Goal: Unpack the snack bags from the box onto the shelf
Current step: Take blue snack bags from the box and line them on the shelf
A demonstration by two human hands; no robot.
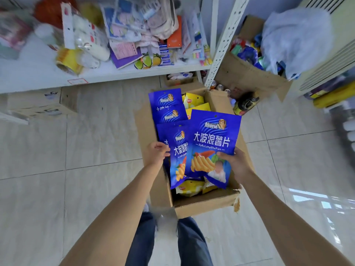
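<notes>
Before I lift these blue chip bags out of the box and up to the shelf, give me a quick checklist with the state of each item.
1. Right hand grip on the front blue chip bag: ok, thumb over its lower edge.
2. Left hand grip on the second blue chip bag: ok, fingers on its edge.
3. Bags clear of the brown cardboard box: cannot tell, lower ends overlap yellow snack bags.
4. Room on the white shelf: ok, bare stretch at its left front.
5. More blue bags left in the box: ok, several behind.

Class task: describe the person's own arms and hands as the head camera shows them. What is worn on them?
Both forearms are bare, with no sleeves in view. The left hand and right hand wear no gloves; no watch, bracelet or ring is visible. Lower down, dark blue jeans cover the legs.
</notes>
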